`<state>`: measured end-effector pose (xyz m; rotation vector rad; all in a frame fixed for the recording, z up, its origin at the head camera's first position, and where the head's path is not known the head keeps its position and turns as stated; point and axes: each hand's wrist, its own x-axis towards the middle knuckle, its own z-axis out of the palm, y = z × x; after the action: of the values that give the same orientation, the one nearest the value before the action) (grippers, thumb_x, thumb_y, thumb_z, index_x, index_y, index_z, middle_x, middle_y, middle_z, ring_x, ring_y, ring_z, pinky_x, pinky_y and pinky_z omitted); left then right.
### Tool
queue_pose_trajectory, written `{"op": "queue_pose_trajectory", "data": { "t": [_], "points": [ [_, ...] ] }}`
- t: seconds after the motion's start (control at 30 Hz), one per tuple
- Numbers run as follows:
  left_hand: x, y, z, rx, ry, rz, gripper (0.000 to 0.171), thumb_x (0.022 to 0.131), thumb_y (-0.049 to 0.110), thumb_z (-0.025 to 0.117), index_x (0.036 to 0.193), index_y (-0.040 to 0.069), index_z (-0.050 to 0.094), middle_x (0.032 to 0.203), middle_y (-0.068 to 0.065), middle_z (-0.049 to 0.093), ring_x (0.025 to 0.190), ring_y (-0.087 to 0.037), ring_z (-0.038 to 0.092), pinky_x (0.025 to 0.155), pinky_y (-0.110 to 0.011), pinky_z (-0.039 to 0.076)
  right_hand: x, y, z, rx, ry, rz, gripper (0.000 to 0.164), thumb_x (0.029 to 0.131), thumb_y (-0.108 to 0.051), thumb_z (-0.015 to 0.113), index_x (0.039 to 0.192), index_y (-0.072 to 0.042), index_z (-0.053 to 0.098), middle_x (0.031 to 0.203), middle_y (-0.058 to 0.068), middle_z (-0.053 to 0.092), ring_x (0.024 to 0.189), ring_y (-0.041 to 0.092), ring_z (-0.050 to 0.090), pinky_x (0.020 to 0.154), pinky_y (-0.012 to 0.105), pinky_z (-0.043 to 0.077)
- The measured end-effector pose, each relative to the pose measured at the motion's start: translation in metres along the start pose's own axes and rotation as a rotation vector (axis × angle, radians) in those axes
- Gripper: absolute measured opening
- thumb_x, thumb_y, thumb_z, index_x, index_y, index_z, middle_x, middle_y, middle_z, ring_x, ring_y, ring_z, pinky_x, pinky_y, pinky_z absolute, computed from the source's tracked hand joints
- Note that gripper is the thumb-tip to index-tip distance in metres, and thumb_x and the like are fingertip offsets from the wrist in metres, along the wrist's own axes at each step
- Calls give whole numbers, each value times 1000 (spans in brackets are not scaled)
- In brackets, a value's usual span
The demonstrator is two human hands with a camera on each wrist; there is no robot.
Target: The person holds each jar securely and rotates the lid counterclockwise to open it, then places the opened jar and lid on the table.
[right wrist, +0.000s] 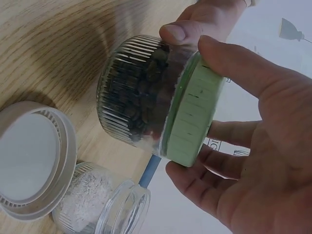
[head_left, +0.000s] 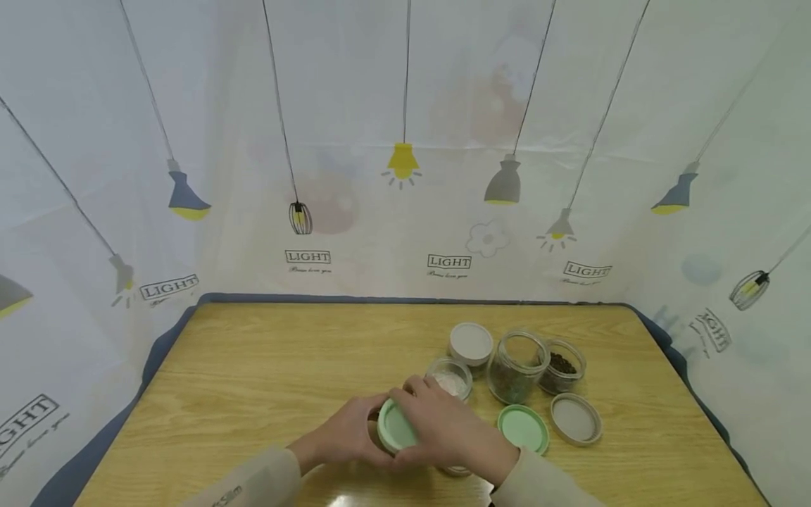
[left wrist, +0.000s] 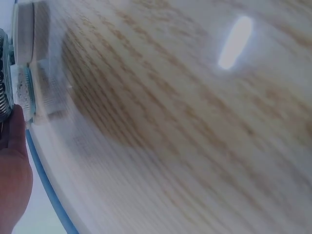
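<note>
High head view; jar (right wrist: 134, 97) probably in both wrist close-ups

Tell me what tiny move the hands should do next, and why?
Probably the right hand should gently twist the round green lid: it grips that lid, which sits on the dark-filled, ribbed, clear glass jar, and the left hand holds the jar.

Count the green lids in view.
2: one green lid, held by the right hand, on a glass jar; another green lid on the table before the large open jar. The right forearm may hide more.
</note>
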<state>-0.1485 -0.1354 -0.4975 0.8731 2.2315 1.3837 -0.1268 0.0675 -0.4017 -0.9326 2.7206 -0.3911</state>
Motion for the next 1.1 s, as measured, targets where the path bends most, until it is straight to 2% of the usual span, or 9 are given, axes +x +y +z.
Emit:
{"op": "queue_pose_trajectory", "data": {
  "t": [0.17,0.33,0.47,0.67,0.83,0.97,1.1],
  "points": [
    [-2,0,-2,7,0,-8,77,72,40,85,137,22,49,130,7,61,116,-9,59,102,-26,48,-1,-2,-5,14,-35,0,88,72,-56,80,144,-19,45,128,2,51,114,20,50,87,37,52],
    [0,1,-5,19,23,4,75,73,40,84,138,25,50,130,9,61,114,-8,61,100,-27,49,-3,-3,-7,4,-2,55,87,81,-62,67,146,-10,41,134,11,51,123,29,51,96,44,50],
    [2,0,-6,13,27,12,75,73,40,84,139,30,48,130,12,61,112,-7,62,99,-28,50,-5,-7,-5,-5,29,124,83,86,-67,57,144,-8,43,126,13,54,115,29,54,87,44,54],
    [7,-2,-6,22,8,-9,77,72,42,85,139,28,49,128,12,62,111,-6,62,99,-26,49,-4,-13,2,-50,80,180,87,79,-70,63,137,-6,50,112,12,57,102,26,57,74,40,55],
    [8,-1,-5,32,13,-11,74,69,40,86,134,24,54,125,11,63,111,-5,61,100,-25,49,-2,-12,1,-56,65,155,80,76,-66,70,129,-8,54,113,11,58,101,25,56,74,38,55],
    [6,0,-5,28,8,-16,75,70,41,86,135,23,53,125,10,63,111,-6,61,100,-25,49,-1,-8,-1,-67,47,92,80,76,-62,72,132,-9,54,120,9,57,108,25,55,81,39,55],
    [7,1,-4,13,-2,-33,79,70,43,86,138,26,49,127,10,62,112,-7,61,100,-25,49,1,-3,-3,-41,27,26,76,77,-54,75,136,-13,52,121,7,56,106,22,53,80,35,54]
  ]
}}
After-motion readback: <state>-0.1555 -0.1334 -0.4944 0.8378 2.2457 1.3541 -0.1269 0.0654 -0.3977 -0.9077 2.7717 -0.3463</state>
